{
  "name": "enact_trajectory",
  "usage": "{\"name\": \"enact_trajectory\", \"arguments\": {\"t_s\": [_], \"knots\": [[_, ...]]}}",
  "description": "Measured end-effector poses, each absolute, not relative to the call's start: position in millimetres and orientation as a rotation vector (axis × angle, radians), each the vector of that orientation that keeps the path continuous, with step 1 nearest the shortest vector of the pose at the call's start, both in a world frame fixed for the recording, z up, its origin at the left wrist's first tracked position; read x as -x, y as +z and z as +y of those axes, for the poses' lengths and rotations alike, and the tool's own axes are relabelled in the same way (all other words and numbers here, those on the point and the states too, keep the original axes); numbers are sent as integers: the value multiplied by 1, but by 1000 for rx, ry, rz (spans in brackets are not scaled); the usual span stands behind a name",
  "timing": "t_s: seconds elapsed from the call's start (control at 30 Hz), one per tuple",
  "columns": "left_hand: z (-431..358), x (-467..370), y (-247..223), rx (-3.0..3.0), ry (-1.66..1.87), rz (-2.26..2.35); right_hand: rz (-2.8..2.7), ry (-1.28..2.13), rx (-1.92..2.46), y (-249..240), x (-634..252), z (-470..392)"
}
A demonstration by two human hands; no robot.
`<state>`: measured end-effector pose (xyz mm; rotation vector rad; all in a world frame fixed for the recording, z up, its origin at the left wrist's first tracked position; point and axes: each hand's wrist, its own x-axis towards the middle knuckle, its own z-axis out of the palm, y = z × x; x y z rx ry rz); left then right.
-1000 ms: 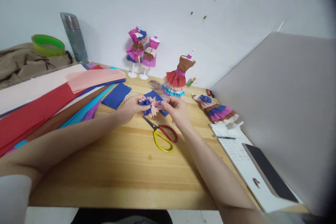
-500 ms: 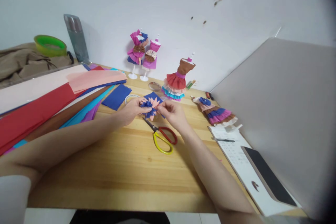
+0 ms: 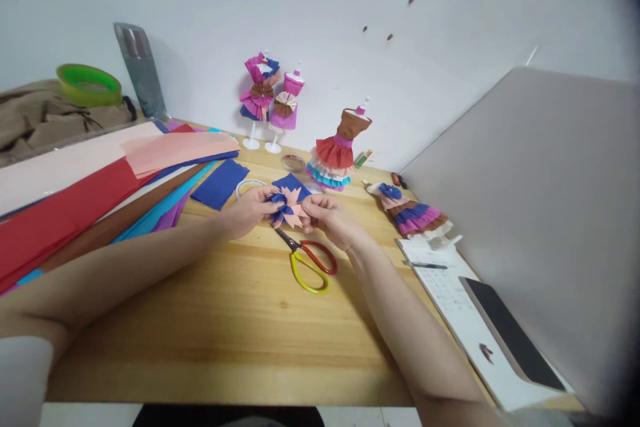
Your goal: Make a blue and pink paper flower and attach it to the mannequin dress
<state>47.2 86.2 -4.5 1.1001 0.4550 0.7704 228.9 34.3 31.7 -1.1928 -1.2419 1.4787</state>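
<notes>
Wall [image 3: 200, 7] backs a wooden counter [image 3: 225, 333], grey panel [image 3: 530, 187] at right. A bottle [image 3: 144, 77], contents unclear, stands back left. The left hand [image 3: 251, 209] and right hand [image 3: 330, 217] grip opposite sides of a blue-pink flower [image 3: 294, 212] over the counter.

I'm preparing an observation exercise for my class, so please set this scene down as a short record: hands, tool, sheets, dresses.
Left hand: pinches the blue-and-pink flower
Right hand: pinches the flower's right edge
Scissors: lying on the wooden table, nearer the person than the flower
Coloured sheets: layered at left
Dresses: three on upright stands at the back, another lying at right
</notes>
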Motion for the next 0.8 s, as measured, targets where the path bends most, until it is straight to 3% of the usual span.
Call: {"name": "enact_trajectory", "arguments": {"t_s": [0.47,0.8], "knots": [[87,-47,-5,-1042,723,452,-1611,1294,1229,40,-223,28],[88,-48,-7,-1038,826,450,-1867,808,1421,42,-218,22]]}}
